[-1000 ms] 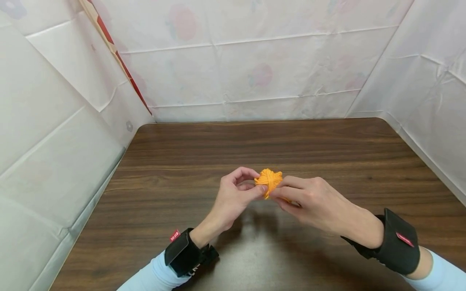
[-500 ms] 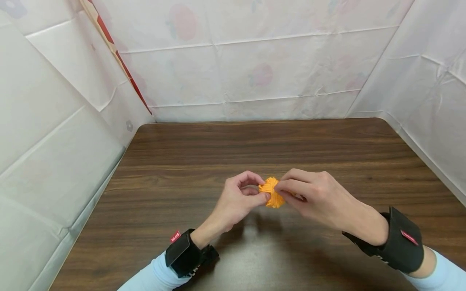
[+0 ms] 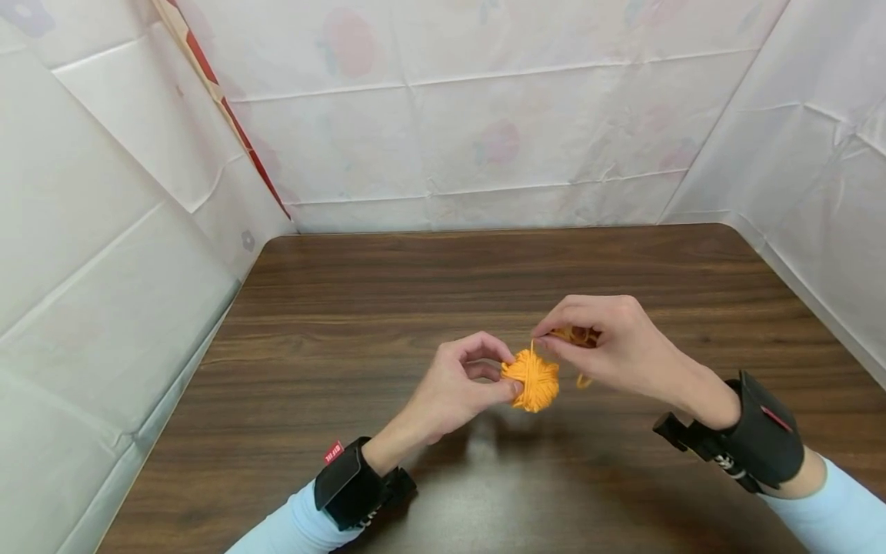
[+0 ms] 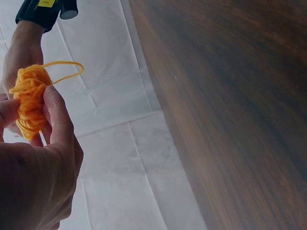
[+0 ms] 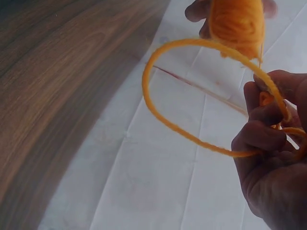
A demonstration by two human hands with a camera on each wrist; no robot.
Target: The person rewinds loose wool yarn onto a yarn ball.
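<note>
A small orange yarn ball (image 3: 531,380) hangs above the middle of the brown table (image 3: 346,308). My left hand (image 3: 465,378) pinches the ball between thumb and fingers; the ball (image 4: 28,100) shows close up in the left wrist view. My right hand (image 3: 601,345) is just right of and above it, pinching a loose yarn strand (image 3: 576,335) that runs from the ball. In the right wrist view the strand (image 5: 158,115) forms a wide loop between my right fingers (image 5: 261,136) and the ball (image 5: 237,24).
White plastic sheeting (image 3: 450,138) walls in the table at the back and on both sides. A red stripe (image 3: 228,115) runs down the back left corner. Black wrist straps (image 3: 764,438) sit on both forearms.
My right hand has lifted away to the right and up, drawing a strand off the ball. The ball has dropped a little lower and shifted right in my left hand.
</note>
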